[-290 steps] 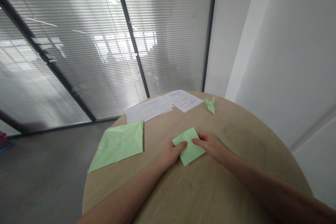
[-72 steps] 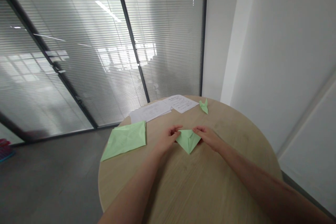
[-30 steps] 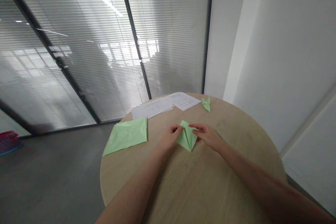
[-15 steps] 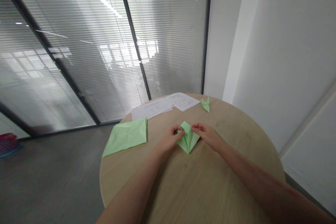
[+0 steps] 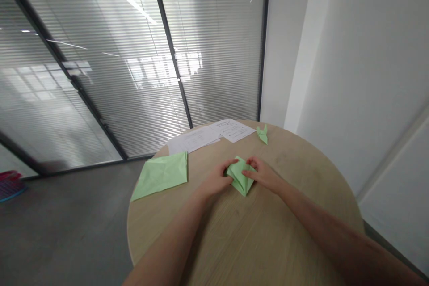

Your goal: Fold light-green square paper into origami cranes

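A light green piece of folded origami paper (image 5: 240,175), diamond-shaped with its lower tip towards me, is between my hands at the table's middle. My left hand (image 5: 219,178) grips its left edge, fingers behind and thumb near the lower left side. On the other side, my right hand (image 5: 261,173) holds the right part, with the thumb lying across the front and the fingers at the upper right edge. Part of the paper's back and right corner is hidden by the fingers.
The round wooden table (image 5: 234,241) carries a stack of green paper (image 5: 164,174) on the left. White printed sheets (image 5: 231,130) lie at the far edge, beside a small green origami figure (image 5: 262,134). A basket (image 5: 10,185) stands on the floor at far left.
The upper part of the folded paper now looks flatter and broader across the front. My right thumb has moved inward over it, and my left thumb has shifted down to the lower left edge.
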Demonstrator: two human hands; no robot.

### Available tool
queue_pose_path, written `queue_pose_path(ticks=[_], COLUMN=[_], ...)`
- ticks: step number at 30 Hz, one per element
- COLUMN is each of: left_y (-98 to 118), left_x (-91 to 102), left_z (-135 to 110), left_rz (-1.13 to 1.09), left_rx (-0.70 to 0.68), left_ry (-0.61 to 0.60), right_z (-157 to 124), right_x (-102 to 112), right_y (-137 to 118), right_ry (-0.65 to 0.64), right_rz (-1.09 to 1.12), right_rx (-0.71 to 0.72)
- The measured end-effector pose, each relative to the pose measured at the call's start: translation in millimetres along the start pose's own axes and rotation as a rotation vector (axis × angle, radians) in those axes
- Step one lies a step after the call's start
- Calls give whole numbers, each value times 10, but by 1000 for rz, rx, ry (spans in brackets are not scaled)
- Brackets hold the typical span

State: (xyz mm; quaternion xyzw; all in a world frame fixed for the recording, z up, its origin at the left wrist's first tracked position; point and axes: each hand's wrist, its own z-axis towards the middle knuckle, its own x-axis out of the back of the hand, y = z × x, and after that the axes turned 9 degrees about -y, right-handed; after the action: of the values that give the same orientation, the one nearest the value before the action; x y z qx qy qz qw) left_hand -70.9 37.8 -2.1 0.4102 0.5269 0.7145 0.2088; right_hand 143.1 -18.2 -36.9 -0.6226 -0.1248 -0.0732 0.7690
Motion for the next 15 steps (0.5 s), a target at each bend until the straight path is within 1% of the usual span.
queue_pose_path(ticks=[3,6,9,15], left_y=[7,6,-1,-10], left_x=[-11,-19,-16,-12], left_z=[-9,-12,-7,5], left_rz=[112,198,218,212], left_rx=[-19,-36,-43,-39], left_ry=[27,58,49,55], right_z=[1,-8,-13,-2], right_x=[-3,-10,-16,-18], right_y=[-6,-25,-23,11], right_ry=[-19,-61,-79,-28], right_rz=[-37,31,75,-13], right_rx=[11,-20,-37,15])
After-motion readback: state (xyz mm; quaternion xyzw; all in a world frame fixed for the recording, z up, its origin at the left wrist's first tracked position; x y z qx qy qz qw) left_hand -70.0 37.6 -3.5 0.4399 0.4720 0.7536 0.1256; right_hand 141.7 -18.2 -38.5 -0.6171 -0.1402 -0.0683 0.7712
